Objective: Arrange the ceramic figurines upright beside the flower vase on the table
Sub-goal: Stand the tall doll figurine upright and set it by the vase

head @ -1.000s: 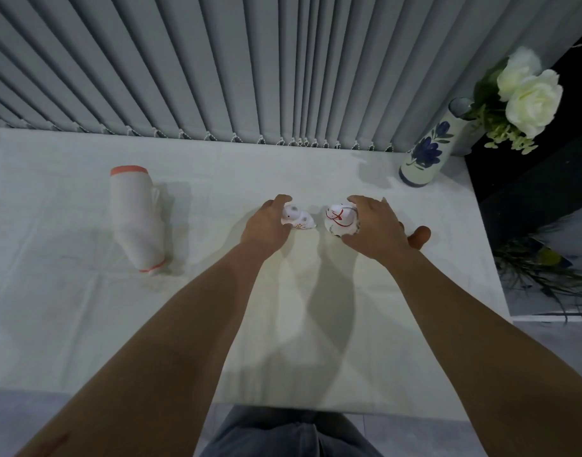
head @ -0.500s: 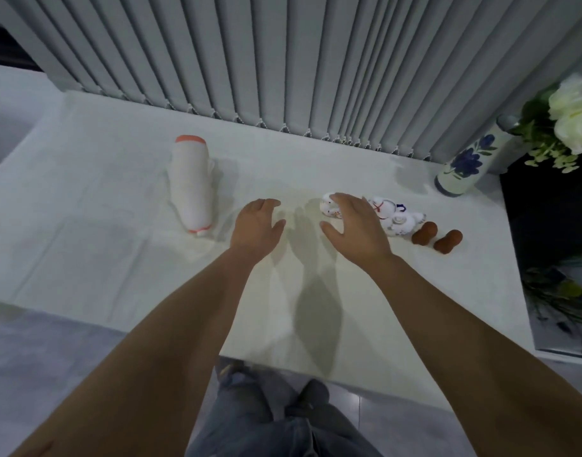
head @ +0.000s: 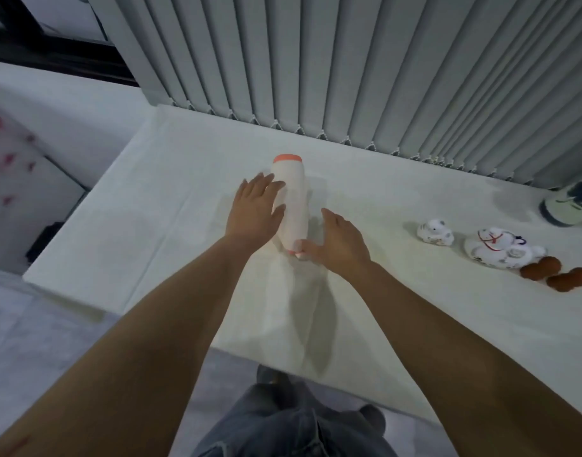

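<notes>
Grey vertical blinds [head: 365, 70] hang behind the white table [head: 415, 324] I am working at. My left hand [head: 255, 209] lies spread against the side of one tall white figurine [head: 291, 199]; my right hand [head: 340, 244], fingers loosely open, touches its near end. It lies on its side mid-table, long axis running from near edge to far edge, orange cap pointing at the blinds. Toward the right edge I count two small white figurines [head: 435, 232] [head: 500, 249] and two brown figurines [head: 541, 268] [head: 569, 278]; I cannot tell whether they are upright. One flower vase [head: 570, 206] stands at the far right corner.
</notes>
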A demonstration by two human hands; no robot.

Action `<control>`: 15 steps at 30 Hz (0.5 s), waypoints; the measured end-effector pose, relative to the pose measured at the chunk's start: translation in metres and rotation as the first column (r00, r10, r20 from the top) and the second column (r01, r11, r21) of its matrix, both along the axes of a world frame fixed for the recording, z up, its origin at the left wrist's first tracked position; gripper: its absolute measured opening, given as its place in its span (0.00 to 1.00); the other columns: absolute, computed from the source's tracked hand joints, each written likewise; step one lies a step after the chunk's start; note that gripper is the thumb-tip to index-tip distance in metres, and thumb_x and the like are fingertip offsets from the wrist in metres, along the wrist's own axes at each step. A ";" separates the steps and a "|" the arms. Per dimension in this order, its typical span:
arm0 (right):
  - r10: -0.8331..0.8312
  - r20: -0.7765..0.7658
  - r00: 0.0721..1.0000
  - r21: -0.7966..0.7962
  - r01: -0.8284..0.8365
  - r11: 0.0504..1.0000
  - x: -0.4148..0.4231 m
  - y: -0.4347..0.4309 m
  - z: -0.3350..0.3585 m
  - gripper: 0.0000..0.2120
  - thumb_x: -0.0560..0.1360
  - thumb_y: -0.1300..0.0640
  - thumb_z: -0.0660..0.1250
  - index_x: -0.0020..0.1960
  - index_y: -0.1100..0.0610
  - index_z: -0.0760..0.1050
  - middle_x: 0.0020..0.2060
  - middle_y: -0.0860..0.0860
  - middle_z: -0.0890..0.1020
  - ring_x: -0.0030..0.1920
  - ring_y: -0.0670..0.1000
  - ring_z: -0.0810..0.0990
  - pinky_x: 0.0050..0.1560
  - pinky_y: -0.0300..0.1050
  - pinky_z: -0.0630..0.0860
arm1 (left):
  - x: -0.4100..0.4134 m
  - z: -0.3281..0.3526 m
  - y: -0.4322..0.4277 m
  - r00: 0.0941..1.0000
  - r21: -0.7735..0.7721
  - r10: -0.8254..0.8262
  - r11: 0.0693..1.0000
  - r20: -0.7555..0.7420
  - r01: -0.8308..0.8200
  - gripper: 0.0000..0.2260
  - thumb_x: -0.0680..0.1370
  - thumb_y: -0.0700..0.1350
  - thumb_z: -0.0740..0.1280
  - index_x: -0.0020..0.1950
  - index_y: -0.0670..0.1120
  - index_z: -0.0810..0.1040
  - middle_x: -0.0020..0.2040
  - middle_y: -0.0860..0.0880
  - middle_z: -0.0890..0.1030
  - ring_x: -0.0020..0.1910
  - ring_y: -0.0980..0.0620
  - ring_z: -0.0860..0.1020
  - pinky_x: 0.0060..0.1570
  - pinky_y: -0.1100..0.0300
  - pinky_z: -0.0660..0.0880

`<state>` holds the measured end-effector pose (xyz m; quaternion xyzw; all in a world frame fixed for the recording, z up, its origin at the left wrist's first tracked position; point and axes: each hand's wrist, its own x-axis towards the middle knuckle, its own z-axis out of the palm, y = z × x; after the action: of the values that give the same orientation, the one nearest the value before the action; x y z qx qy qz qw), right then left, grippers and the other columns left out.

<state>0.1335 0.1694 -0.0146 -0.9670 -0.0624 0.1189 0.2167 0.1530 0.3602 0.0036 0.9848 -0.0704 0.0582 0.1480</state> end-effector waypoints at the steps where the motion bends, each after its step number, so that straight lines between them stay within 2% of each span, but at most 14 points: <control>1: -0.017 -0.001 1.000 -0.013 0.017 1.000 0.000 0.010 -0.002 0.46 0.69 0.31 0.67 0.74 0.60 0.60 0.67 0.58 0.73 0.66 0.59 0.73 0.64 0.52 0.69 | 0.001 -0.001 0.008 1.000 0.020 -0.017 1.000 -0.012 0.017 0.22 0.79 0.47 0.62 0.74 0.47 0.67 0.76 0.45 0.66 0.78 0.45 0.60 0.77 0.46 0.52; 4: -0.071 0.058 0.996 -0.015 0.072 0.997 -0.001 0.036 -0.009 0.41 0.67 0.31 0.67 0.67 0.59 0.63 0.58 0.57 0.78 0.57 0.60 0.78 0.54 0.52 0.73 | 0.005 -0.006 0.027 0.994 0.116 -0.088 0.989 -0.065 0.095 0.28 0.78 0.45 0.62 0.78 0.52 0.59 0.79 0.46 0.59 0.79 0.45 0.55 0.78 0.46 0.49; 8: -0.207 0.027 0.978 0.004 0.207 0.978 0.000 0.061 -0.012 0.41 0.66 0.34 0.70 0.67 0.57 0.60 0.56 0.55 0.76 0.54 0.59 0.78 0.52 0.53 0.75 | 0.009 -0.015 0.039 0.972 0.254 -0.171 0.944 -0.163 0.209 0.35 0.77 0.45 0.64 0.79 0.57 0.49 0.81 0.46 0.49 0.80 0.45 0.47 0.78 0.45 0.45; 15: -0.330 -0.020 0.944 -0.004 0.330 0.944 0.006 0.062 -0.017 0.33 0.66 0.49 0.73 0.64 0.58 0.61 0.54 0.57 0.74 0.50 0.58 0.76 0.45 0.48 0.72 | 0.012 -0.019 0.036 0.958 0.262 -0.206 0.931 -0.200 0.255 0.41 0.76 0.44 0.67 0.79 0.57 0.43 0.81 0.46 0.44 0.80 0.43 0.45 0.78 0.43 0.46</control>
<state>0.1392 0.2318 -0.0311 -0.9625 0.1027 0.0909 0.2339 0.1649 0.3964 -0.0153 0.9819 -0.1806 -0.0544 0.0161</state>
